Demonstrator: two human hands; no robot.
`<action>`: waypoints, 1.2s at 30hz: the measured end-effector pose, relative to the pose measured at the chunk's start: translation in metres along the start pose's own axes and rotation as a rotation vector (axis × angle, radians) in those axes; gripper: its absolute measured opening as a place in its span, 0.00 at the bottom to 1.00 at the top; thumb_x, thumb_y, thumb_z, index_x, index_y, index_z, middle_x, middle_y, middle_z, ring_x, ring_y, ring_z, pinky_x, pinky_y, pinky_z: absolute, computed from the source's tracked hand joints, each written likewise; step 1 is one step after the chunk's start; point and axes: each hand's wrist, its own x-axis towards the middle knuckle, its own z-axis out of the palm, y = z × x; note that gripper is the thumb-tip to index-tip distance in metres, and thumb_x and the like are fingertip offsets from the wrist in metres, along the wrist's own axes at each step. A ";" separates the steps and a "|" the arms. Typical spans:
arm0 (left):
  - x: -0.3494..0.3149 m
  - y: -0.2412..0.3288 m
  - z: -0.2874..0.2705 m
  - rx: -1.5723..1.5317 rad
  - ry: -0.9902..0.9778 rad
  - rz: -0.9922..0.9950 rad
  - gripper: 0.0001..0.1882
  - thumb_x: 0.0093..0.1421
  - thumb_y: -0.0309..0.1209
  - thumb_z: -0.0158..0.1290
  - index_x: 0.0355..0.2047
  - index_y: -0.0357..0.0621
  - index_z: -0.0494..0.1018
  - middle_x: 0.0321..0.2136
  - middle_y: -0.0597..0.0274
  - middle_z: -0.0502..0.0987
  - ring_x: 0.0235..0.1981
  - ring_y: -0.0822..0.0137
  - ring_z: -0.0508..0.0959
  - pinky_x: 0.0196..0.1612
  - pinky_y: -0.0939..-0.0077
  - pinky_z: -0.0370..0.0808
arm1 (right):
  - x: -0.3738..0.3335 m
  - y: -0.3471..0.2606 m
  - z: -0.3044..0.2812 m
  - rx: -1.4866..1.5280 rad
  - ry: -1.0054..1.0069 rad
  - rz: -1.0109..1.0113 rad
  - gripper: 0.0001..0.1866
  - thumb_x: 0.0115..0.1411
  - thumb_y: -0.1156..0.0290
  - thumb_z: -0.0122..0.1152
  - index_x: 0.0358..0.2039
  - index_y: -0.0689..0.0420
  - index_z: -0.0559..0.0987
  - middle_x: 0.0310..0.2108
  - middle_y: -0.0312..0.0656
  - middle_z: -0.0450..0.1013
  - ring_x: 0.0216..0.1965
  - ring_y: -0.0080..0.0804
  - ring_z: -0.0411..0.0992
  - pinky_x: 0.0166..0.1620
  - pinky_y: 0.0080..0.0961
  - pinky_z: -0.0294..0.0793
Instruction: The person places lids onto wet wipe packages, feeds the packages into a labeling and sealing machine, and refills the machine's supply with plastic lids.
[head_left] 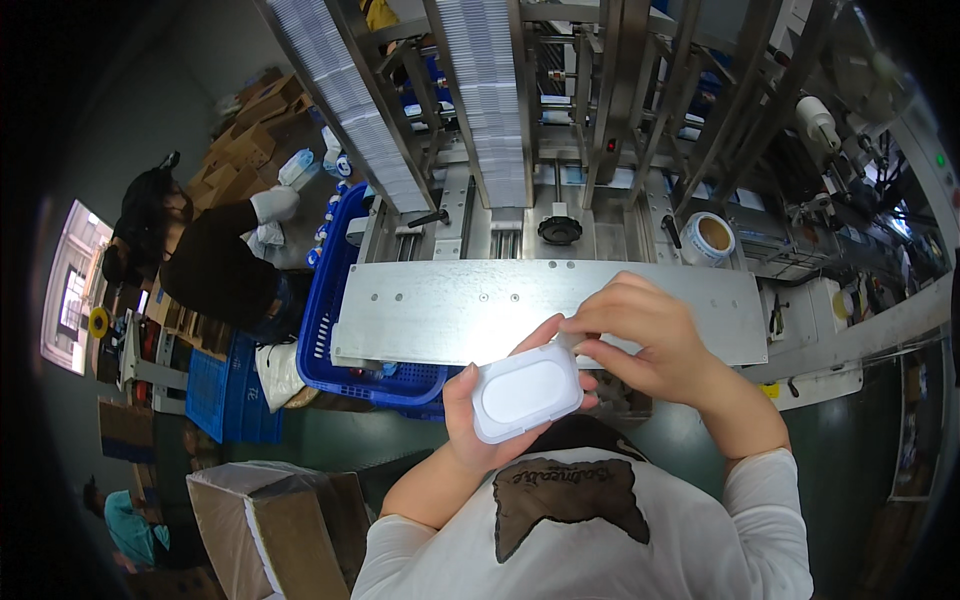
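A white rounded-rectangular plastic lid [527, 393], with a raised oval in its middle, lies across my left hand [468, 430]. The thumb holds its near left side and the fingers wrap under it, with fingertips showing along the far and right edges. My right hand [645, 338] pinches at the lid's upper right corner, its thumb and forefinger pressed together. Something small and pale shows at that pinch, but I cannot make out what it is. Both hands are above the near edge of a bare metal plate [430, 315].
Behind the plate, tall metal guides hold stacks of thin white pieces [490, 100] on a machine. A tape roll [708, 238] sits at the plate's right. Left are a blue basket [325, 330], a large carton [290, 525] and a gloved co-worker [220, 250].
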 end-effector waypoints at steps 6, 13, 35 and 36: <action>-0.001 -0.001 -0.001 0.073 0.060 0.010 0.45 0.53 0.59 0.36 0.63 0.41 0.45 0.56 0.44 0.58 0.50 0.52 0.68 0.55 0.55 0.63 | -0.003 -0.002 0.004 -0.102 -0.068 -0.081 0.11 0.47 0.75 0.63 0.34 0.57 0.78 0.30 0.37 0.73 0.30 0.35 0.68 0.34 0.26 0.69; -0.001 0.007 -0.009 -0.016 0.012 0.015 0.44 0.53 0.60 0.36 0.63 0.43 0.47 0.61 0.36 0.49 0.50 0.51 0.68 0.55 0.55 0.63 | -0.013 -0.009 -0.012 0.391 0.018 0.197 0.10 0.49 0.74 0.61 0.35 0.55 0.78 0.36 0.39 0.71 0.37 0.30 0.66 0.42 0.26 0.66; -0.001 0.004 -0.007 0.100 0.033 0.221 0.44 0.49 0.59 0.43 0.57 0.37 0.56 0.48 0.46 0.63 0.47 0.53 0.67 0.51 0.63 0.65 | -0.031 -0.020 0.021 -0.152 0.003 0.012 0.15 0.41 0.78 0.66 0.32 0.57 0.76 0.31 0.38 0.71 0.30 0.35 0.67 0.34 0.27 0.67; -0.003 0.004 -0.005 0.093 0.032 0.215 0.44 0.48 0.59 0.44 0.57 0.37 0.56 0.48 0.46 0.63 0.47 0.53 0.67 0.51 0.63 0.65 | -0.032 -0.019 0.018 -0.140 0.052 0.030 0.15 0.40 0.79 0.65 0.32 0.57 0.76 0.31 0.39 0.71 0.29 0.35 0.67 0.34 0.26 0.67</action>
